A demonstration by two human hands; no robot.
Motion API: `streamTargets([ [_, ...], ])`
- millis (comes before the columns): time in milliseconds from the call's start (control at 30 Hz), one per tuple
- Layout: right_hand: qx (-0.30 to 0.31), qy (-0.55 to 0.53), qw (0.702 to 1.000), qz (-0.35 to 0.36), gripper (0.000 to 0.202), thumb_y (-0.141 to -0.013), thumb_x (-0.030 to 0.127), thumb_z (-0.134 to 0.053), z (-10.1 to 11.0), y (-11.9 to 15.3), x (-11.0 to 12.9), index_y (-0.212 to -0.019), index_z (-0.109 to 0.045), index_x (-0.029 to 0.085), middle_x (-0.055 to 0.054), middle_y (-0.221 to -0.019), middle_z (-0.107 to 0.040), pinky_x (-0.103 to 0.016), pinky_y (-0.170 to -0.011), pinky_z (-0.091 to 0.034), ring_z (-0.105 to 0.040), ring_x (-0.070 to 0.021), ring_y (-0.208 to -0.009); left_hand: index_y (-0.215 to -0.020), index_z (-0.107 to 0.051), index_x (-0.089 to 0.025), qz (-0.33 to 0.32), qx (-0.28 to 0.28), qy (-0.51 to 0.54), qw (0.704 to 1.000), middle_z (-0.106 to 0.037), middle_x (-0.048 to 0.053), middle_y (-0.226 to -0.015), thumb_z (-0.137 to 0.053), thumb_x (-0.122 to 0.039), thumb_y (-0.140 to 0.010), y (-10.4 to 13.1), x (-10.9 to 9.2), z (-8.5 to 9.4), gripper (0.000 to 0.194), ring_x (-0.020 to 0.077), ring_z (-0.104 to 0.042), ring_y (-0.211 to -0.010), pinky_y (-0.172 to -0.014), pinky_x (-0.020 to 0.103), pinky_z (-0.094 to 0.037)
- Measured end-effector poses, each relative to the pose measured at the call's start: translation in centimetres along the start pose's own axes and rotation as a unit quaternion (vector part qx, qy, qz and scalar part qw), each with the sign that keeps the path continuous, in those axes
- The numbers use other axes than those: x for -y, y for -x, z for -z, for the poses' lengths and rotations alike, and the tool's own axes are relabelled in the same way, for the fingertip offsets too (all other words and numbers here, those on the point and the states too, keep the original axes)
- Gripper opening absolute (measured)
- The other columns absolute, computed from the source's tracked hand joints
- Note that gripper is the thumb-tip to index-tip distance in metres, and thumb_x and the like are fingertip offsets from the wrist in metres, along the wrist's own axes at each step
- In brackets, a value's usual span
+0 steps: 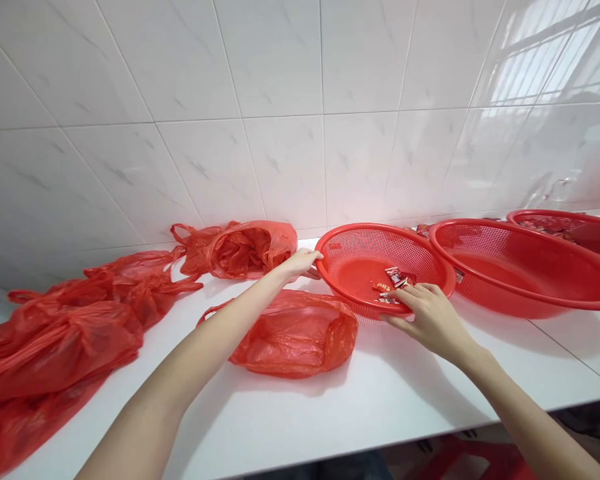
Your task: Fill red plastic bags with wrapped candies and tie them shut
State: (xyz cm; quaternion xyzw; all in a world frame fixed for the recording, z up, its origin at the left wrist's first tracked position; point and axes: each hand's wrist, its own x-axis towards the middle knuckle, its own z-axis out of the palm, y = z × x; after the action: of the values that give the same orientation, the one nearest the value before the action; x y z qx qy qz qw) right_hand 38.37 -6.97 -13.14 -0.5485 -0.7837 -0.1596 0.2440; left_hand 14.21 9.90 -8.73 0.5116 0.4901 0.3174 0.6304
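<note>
A red plastic colander (353, 267) is held between my two hands, its near side over the white table. My left hand (303, 262) grips the rim on the left, thumb at the edge. On the near right, my right hand (427, 313) is closed on the rim, fingers inside and thumb outside below. Several small wrapped packets (396, 277) in red, white and orange lie in the colander close to my right fingers. Just left of the colander, an opened red plastic bag (293, 333) lies on its side, its mouth facing right and toward me.
Another red bag (253, 250) stands by the tiled wall (280, 153). Red bags (80, 320) are heaped at the left. An empty-looking red basin (520, 267) and a further red basin (575, 227) with packets stand at the right. The white table (330, 420) ends in front.
</note>
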Motion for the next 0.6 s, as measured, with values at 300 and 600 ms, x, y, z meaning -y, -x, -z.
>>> streamTargets([
  [300,-0.005,0.013,1.0,0.012,0.021,-0.094,0.023,-0.057,-0.5,0.9,-0.7,-0.076,-0.066,0.021,-0.004,-0.071,-0.072,-0.035,-0.07,-0.037,-0.064,-0.0217,-0.066,-0.079,-0.069,-0.016,-0.051,-0.019,-0.023,0.998,-0.074,0.006,-0.076,-0.075,-0.011,-0.07,1.9,-0.8,0.6,0.012,0.0179,-0.069,-0.065,-0.067,0.025,-0.053],
  [600,-0.086,0.073,0.992,0.059,0.028,-0.101,0.022,-0.048,-1.6,2.1,0.7,-0.081,-0.067,0.021,-0.005,-0.072,-0.073,-0.035,-0.073,-0.037,-0.061,-0.0224,-0.07,-0.073,-0.077,-0.022,-0.144,0.091,-0.283,0.944,-0.074,0.003,-0.077,-0.074,-0.022,-0.072,13.2,-1.3,5.7,0.003,0.0211,-0.067,-0.075,-0.07,0.026,-0.05],
])
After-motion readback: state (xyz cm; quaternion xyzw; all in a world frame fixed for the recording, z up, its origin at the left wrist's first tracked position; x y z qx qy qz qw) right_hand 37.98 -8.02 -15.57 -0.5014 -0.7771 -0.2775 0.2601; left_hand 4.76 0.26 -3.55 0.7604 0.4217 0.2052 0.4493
